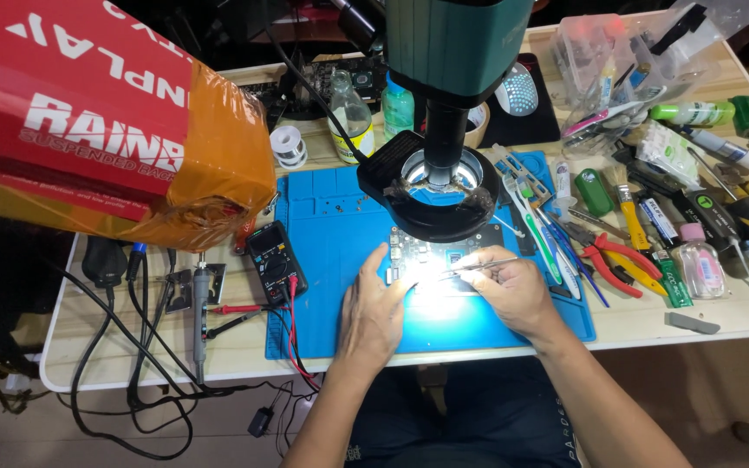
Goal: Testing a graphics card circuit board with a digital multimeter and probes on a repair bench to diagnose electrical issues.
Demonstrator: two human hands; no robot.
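At the centre of the frame, under the ring light [431,186] of a green microscope [457,43], a small circuit board [431,256] lies flat on a blue work mat [331,260] that covers the middle of the pale surface [652,321]. The board looks thin, stiff and light, and probably fragile where its tiny parts sit, so its bare edges are the safest places to take hold. The left hand [373,312] rests on the mat with its fingers narrowly spread and the thumb tip touching the board's left edge; it holds nothing. The right hand [513,290] is pinched shut on slim metal tweezers [477,266], whose tips point left over the board's lower part. Glare from the lamp washes out that spot, so whether the tips touch the board is unclear. A black multimeter [276,260] lies at the mat's left edge, and red-handled pliers [608,264] lie among many tools at right.
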